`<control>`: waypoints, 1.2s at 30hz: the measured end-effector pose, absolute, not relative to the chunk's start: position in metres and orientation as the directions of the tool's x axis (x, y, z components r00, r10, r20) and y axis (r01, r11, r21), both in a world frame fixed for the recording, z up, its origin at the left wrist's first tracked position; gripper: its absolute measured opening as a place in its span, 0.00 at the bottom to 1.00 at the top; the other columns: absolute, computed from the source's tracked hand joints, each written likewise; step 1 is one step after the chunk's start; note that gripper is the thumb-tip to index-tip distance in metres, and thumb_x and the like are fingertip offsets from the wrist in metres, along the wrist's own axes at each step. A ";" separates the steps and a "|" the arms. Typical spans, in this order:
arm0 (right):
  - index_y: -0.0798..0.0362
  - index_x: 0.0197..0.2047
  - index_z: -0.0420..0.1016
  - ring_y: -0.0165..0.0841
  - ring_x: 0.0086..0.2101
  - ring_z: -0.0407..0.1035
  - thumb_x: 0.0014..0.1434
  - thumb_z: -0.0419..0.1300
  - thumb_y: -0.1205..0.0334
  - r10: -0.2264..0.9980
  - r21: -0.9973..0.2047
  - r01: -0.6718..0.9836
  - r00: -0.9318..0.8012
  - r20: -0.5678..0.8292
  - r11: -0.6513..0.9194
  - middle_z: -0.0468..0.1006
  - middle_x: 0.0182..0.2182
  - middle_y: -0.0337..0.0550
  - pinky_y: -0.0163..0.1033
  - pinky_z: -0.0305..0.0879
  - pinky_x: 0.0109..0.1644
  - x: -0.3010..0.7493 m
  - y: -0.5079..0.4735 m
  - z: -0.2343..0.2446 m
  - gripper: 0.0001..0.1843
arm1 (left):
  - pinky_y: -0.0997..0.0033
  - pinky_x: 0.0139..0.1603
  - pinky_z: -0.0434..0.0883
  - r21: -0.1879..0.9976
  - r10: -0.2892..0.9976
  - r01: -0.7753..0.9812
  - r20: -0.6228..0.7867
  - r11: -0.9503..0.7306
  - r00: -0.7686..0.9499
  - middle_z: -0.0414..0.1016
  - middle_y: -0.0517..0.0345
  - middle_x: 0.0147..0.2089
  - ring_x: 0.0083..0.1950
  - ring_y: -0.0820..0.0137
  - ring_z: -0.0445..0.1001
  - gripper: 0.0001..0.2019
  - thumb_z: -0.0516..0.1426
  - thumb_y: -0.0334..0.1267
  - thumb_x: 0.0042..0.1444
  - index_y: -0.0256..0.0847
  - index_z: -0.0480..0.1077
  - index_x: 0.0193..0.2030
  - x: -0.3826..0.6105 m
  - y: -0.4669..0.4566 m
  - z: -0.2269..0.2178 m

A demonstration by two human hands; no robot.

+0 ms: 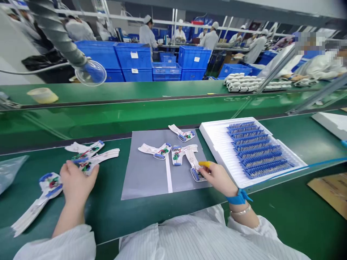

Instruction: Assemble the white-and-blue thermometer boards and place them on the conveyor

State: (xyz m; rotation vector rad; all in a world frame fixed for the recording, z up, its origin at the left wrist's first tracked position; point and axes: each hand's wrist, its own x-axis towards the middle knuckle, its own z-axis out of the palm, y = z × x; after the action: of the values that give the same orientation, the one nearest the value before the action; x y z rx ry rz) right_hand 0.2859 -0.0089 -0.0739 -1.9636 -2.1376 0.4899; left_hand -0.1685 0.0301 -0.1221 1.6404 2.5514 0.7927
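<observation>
My left hand (76,182) curves its thumb and fingers round a white plastic housing half (107,155), which has a small green circuit board and wires in its head. Another such half (93,147) lies against it just behind. Beside my wrist, a third half (34,209) rests with its handle toward me. My right hand (221,178), with a yellow cover on one finger, closes its fingertips on the head of a housing half (192,160) at the right of the grey mat (146,173). Several more halves, one of them here (159,150), lie on that mat.
Right of the mat stands a white foam tray (217,144) with rows of blue-edged parts (255,150). A clear bag (11,173) lies at far left. A duct nozzle (90,72) hangs at upper left. Beyond the green ledge (151,90) are blue crates (135,59) and several people.
</observation>
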 end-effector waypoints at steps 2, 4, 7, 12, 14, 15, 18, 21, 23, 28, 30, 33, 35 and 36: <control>0.60 0.46 0.71 0.35 0.32 0.69 0.60 0.48 0.59 0.998 -0.379 0.924 -0.060 -0.018 0.049 0.74 0.34 0.49 0.36 0.60 0.34 0.291 -0.006 -0.078 0.18 | 0.38 0.61 0.52 0.454 0.843 0.824 0.244 0.338 -0.480 0.43 0.43 0.66 0.63 0.33 0.46 0.45 0.54 0.57 0.45 0.39 0.39 0.64 -0.165 0.027 -0.121; 0.60 0.47 0.71 0.35 0.35 0.69 0.60 0.49 0.60 0.998 -0.388 0.921 -0.045 -0.032 0.029 0.73 0.37 0.50 0.37 0.61 0.37 0.292 0.000 -0.083 0.17 | 0.39 0.62 0.51 0.468 0.825 0.832 0.311 0.299 -0.471 0.42 0.46 0.66 0.63 0.35 0.45 0.42 0.55 0.55 0.46 0.41 0.41 0.64 -0.153 0.026 -0.115; 0.60 0.42 0.72 0.35 0.32 0.69 0.59 0.50 0.60 0.994 -0.415 0.909 -0.028 -0.108 -0.019 0.74 0.33 0.48 0.37 0.60 0.36 0.285 0.011 -0.089 0.15 | 0.47 0.62 0.54 0.491 0.798 0.864 0.473 0.111 -0.372 0.51 0.46 0.63 0.64 0.45 0.50 0.32 0.54 0.50 0.51 0.39 0.52 0.60 -0.113 0.023 -0.104; 0.58 0.30 0.72 0.32 0.26 0.70 0.59 0.51 0.56 0.969 -0.502 0.864 -0.092 -0.229 -0.036 0.75 0.23 0.44 0.35 0.61 0.31 0.261 0.005 -0.091 0.15 | 0.59 0.48 0.68 0.772 0.990 0.621 0.098 -0.138 0.099 0.68 0.46 0.50 0.50 0.60 0.69 0.23 0.52 0.48 0.54 0.39 0.62 0.53 -0.010 -0.004 -0.104; 0.57 0.31 0.72 0.30 0.24 0.70 0.61 0.49 0.56 0.944 -0.586 0.808 -0.149 -0.294 -0.055 0.75 0.21 0.42 0.33 0.61 0.28 0.254 -0.004 -0.092 0.16 | 0.56 0.51 0.66 0.833 0.954 0.535 -0.030 -0.141 0.298 0.65 0.46 0.54 0.53 0.58 0.67 0.27 0.54 0.49 0.52 0.41 0.59 0.57 0.023 -0.019 -0.110; 0.58 0.32 0.72 0.30 0.23 0.69 0.61 0.49 0.56 0.935 -0.627 0.776 -0.171 -0.312 -0.067 0.75 0.21 0.42 0.33 0.61 0.28 0.252 -0.008 -0.093 0.16 | 0.54 0.53 0.64 0.840 0.931 0.522 -0.060 -0.148 0.361 0.62 0.45 0.57 0.56 0.57 0.64 0.30 0.55 0.50 0.50 0.41 0.56 0.59 0.036 -0.025 -0.113; 0.59 0.35 0.72 0.31 0.22 0.68 0.61 0.49 0.57 0.951 -0.677 0.736 -0.187 -0.247 -0.031 0.74 0.21 0.43 0.34 0.61 0.28 0.248 -0.014 -0.095 0.16 | 0.51 0.57 0.58 0.809 0.892 0.553 -0.084 -0.199 0.444 0.56 0.42 0.61 0.61 0.53 0.56 0.38 0.58 0.52 0.46 0.39 0.51 0.62 0.058 -0.033 -0.117; 0.58 0.41 0.72 0.32 0.28 0.68 0.61 0.50 0.61 0.967 -0.643 0.750 -0.248 -0.057 0.155 0.74 0.29 0.45 0.35 0.61 0.32 0.246 -0.010 -0.096 0.13 | 0.51 0.54 0.61 0.747 0.886 0.622 -0.096 -0.237 0.453 0.61 0.41 0.56 0.57 0.53 0.60 0.35 0.57 0.49 0.47 0.36 0.52 0.60 0.068 -0.028 -0.116; 0.56 0.41 0.73 0.31 0.31 0.67 0.60 0.50 0.63 0.936 -0.632 0.725 -0.353 0.001 0.274 0.74 0.31 0.45 0.34 0.61 0.35 0.243 -0.005 -0.097 0.12 | 0.52 0.51 0.62 0.708 0.894 0.666 -0.110 -0.236 0.434 0.65 0.42 0.51 0.53 0.54 0.63 0.32 0.57 0.45 0.48 0.35 0.54 0.58 0.071 -0.023 -0.116; 0.55 0.36 0.74 0.29 0.28 0.66 0.58 0.52 0.67 0.830 -0.682 0.627 -0.556 -0.052 0.377 0.74 0.28 0.40 0.32 0.59 0.33 0.233 0.003 -0.098 0.09 | 0.56 0.48 0.64 0.703 0.912 0.683 -0.123 -0.199 0.393 0.68 0.45 0.48 0.50 0.56 0.66 0.26 0.56 0.40 0.48 0.37 0.56 0.53 0.069 -0.020 -0.117; 0.56 0.35 0.75 0.28 0.27 0.66 0.57 0.52 0.68 0.809 -0.733 0.588 -0.581 -0.088 0.342 0.74 0.27 0.39 0.31 0.58 0.32 0.234 0.005 -0.098 0.09 | 0.59 0.45 0.65 0.713 0.913 0.673 -0.117 -0.196 0.390 0.69 0.50 0.44 0.46 0.59 0.68 0.19 0.55 0.40 0.49 0.39 0.59 0.48 0.066 -0.021 -0.117; 0.56 0.34 0.75 0.27 0.25 0.67 0.57 0.52 0.67 0.785 -0.793 0.549 -0.600 -0.154 0.264 0.75 0.25 0.38 0.29 0.58 0.30 0.239 0.007 -0.097 0.10 | 0.64 0.41 0.65 0.730 0.910 0.651 -0.100 -0.207 0.401 0.69 0.56 0.38 0.42 0.63 0.68 0.08 0.53 0.38 0.50 0.42 0.62 0.38 0.062 -0.023 -0.116; 0.56 0.34 0.76 0.27 0.26 0.68 0.57 0.53 0.67 0.773 -0.809 0.535 -0.611 -0.172 0.243 0.76 0.26 0.38 0.29 0.59 0.31 0.242 0.009 -0.098 0.10 | 0.66 0.41 0.64 0.742 0.908 0.634 -0.085 -0.218 0.411 0.68 0.57 0.37 0.41 0.65 0.68 0.04 0.53 0.37 0.51 0.42 0.63 0.33 0.060 -0.022 -0.115; 0.56 0.34 0.76 0.27 0.27 0.68 0.57 0.53 0.67 0.770 -0.813 0.529 -0.615 -0.170 0.243 0.76 0.27 0.38 0.30 0.60 0.32 0.243 0.010 -0.098 0.10 | 0.67 0.41 0.64 0.748 0.907 0.625 -0.078 -0.221 0.414 0.68 0.57 0.37 0.41 0.66 0.67 0.03 0.52 0.37 0.51 0.42 0.63 0.32 0.060 -0.022 -0.115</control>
State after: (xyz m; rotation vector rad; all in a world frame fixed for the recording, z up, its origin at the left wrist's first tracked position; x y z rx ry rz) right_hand 0.2427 0.0096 -0.0985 -1.2123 -2.2525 1.3086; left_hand 0.0598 -0.0222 -0.1153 1.9473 1.3003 0.4950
